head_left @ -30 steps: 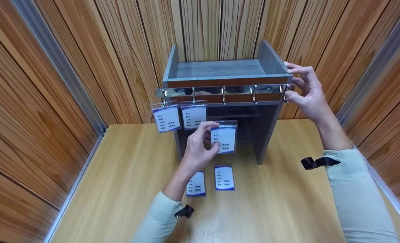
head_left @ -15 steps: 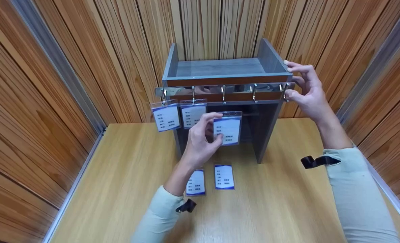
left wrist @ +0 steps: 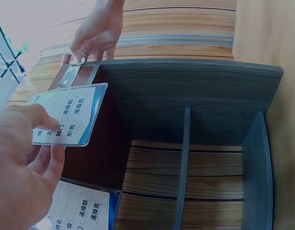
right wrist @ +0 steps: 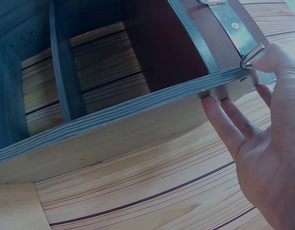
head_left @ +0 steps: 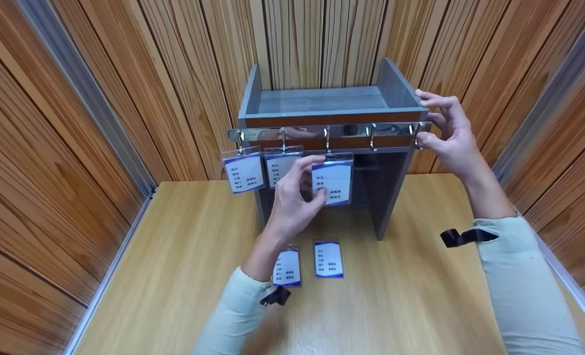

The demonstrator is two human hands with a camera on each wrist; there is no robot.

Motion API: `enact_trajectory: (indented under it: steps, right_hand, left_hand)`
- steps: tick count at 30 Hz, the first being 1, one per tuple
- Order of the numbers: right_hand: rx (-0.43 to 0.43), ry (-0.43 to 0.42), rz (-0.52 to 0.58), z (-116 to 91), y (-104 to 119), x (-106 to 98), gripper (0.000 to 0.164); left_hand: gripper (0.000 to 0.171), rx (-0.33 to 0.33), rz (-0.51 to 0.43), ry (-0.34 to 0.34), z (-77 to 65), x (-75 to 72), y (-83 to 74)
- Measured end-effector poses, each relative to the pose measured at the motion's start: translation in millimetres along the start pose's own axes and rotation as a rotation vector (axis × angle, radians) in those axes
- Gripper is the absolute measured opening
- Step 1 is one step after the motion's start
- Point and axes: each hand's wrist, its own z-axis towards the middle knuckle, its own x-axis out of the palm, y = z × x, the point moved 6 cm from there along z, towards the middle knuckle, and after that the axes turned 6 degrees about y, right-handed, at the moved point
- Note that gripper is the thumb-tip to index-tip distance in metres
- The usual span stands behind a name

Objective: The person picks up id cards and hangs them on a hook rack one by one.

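My left hand [head_left: 295, 197] pinches a clear-sleeved ID badge [head_left: 334, 182] by its left side, thumb in front. The badge is upright, its slotted top just below the middle hook [head_left: 327, 140] of a metal hook rail [head_left: 349, 130]. In the left wrist view the held badge [left wrist: 73, 115] shows blue edges and printed lines. My right hand [head_left: 450, 128] grips the right front corner of a grey shelf [head_left: 322, 101], thumb by the end hook [right wrist: 250, 56] and fingertips on the side panel [right wrist: 138, 124]. Two badges hang on the left hooks, an outer one [head_left: 243, 171] and an inner one [head_left: 275, 165].
Two more badges lie on the wooden table [head_left: 174, 276], a left one [head_left: 287, 268] partly behind my left wrist and a right one [head_left: 328, 259]. Wood-patterned walls [head_left: 199, 74] stand behind and at both sides. The rail juts past the shelf's left side.
My left hand has raised the held badge from below the rail and slightly right, close under the middle hook. My right hand stays at the shelf corner.
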Motion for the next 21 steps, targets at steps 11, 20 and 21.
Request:
enact_trajectory:
  steps: [11, 20, 21]
  right_hand:
    - [0.001, -0.013, 0.016, 0.2, 0.4, 0.4, 0.052]
    - [-0.010, 0.006, 0.009, -0.8, 3.1, 2.5, 0.050]
    - [-0.008, 0.006, 0.006, -0.6, 2.9, 2.5, 0.050]
  left_hand:
    - [0.057, -0.004, -0.006, -0.012, 4.6, -0.5, 0.9]
    - [0.059, -0.029, -0.009, -0.020, 6.0, 2.0, 5.7]
    - [0.059, -0.035, -0.008, -0.020, 5.8, 2.5, 6.4]
